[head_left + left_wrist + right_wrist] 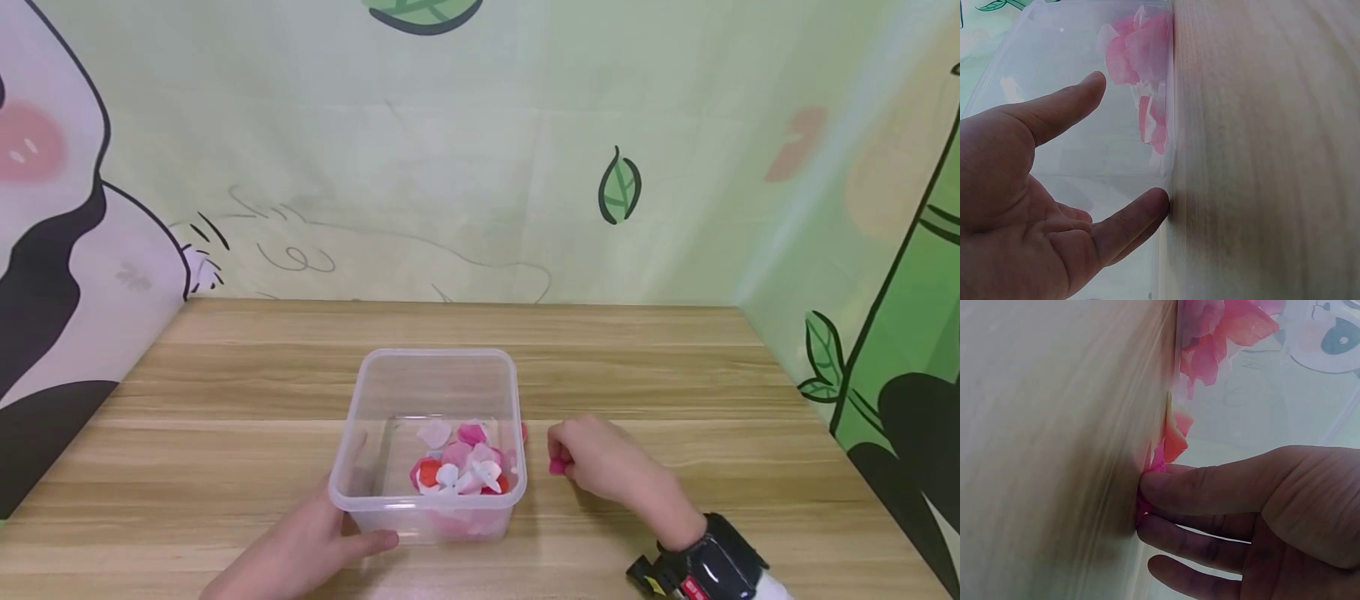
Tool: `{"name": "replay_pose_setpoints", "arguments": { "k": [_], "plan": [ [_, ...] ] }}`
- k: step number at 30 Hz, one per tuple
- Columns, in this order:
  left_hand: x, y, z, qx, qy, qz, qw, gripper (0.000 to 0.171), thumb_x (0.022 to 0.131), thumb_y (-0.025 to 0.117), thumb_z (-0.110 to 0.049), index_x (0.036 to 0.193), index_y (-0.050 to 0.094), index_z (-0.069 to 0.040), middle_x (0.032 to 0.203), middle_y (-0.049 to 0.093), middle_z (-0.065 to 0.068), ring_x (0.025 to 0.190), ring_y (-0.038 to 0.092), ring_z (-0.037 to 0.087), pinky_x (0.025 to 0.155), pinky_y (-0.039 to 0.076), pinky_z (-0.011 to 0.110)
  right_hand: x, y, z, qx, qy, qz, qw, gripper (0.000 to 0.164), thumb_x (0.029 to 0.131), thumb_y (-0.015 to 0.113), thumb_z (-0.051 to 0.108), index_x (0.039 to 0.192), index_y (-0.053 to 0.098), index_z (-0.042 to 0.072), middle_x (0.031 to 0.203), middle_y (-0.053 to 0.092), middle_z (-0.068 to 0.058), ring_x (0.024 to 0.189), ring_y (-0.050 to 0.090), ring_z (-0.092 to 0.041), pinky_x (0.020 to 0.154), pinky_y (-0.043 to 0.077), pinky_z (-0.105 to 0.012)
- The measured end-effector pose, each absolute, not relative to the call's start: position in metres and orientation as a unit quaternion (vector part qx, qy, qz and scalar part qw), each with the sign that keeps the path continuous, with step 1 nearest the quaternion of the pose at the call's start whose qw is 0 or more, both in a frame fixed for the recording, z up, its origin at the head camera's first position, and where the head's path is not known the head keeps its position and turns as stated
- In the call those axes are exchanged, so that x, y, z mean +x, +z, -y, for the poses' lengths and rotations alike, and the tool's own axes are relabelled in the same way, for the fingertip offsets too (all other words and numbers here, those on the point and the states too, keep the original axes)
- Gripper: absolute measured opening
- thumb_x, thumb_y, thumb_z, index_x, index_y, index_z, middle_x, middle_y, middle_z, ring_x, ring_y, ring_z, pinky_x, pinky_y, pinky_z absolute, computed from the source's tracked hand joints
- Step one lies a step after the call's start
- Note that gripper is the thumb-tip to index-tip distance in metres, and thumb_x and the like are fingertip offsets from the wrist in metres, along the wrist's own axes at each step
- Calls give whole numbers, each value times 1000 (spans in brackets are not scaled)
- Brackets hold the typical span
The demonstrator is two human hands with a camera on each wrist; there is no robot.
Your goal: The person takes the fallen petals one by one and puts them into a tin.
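Observation:
A clear plastic box [423, 353] stands on the table, with several pink, white and red petals [472, 458] heaped mostly on the right side of its floor. At its near left corner, my left hand [311, 521] rests with the thumb along the front wall and the fingers, partly behind the box, by the left wall. To the right of the box, my right hand [607, 462] pinches a magenta petal [1159, 457] between thumb and fingers, low at the tabletop. Between that hand and the box lies a coral-red petal [1176, 440].
The wood-grain table [247, 358] reaches back to a printed cloth backdrop [480, 167] with leaf and panda drawings. A black device [712, 558] is strapped on the right wrist.

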State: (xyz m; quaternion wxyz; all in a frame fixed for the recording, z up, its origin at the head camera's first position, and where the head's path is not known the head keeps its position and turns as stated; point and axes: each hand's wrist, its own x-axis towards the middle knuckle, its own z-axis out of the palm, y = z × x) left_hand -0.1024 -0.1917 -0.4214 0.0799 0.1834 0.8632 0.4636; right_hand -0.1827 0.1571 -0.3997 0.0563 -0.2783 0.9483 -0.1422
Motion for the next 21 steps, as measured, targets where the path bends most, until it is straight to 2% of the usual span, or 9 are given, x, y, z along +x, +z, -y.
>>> {"name": "replay_pose_setpoints", "arguments": {
  "k": [6, 11, 15, 21],
  "plan": [
    [-103, -421, 192, 184, 462, -864, 81, 96, 87, 85, -33, 157, 23, -10, 125, 62, 6, 102, 60, 22, 88, 51, 30, -183, -400, -158, -296, -142, -944, 33, 30, 78, 74, -11, 70, 63, 16, 67, 56, 8, 65, 51, -10, 60, 46, -29],
    [-103, -423, 193, 185, 466, -861, 81, 98, 87, 85, -32, 159, 20, -11, 129, 61, 7, 107, 60, 22, 93, 50, 31, -182, -398, -159, -291, -152, -944, 12, 30, 76, 69, -12, 69, 63, 17, 67, 56, 9, 65, 52, -10, 59, 46, -28],
    [-103, -422, 193, 186, 467, -861, 83, 95, 87, 84, -33, 157, 24, -13, 127, 62, 5, 106, 61, 21, 92, 51, 31, -183, -393, -158, -278, -170, -945, 0, 27, 79, 72, -11, 72, 64, 15, 68, 56, 8, 66, 51, -10, 60, 46, -27],
    [-103, -423, 193, 188, 474, -856, 86, 90, 88, 84, -32, 155, 28, -14, 123, 62, 4, 100, 61, 21, 84, 52, 31, -182, -383, -155, -254, -219, -942, -29, 19, 86, 72, -10, 83, 72, 8, 79, 68, -1, 72, 59, -10, 67, 53, -29]
  ]
}}
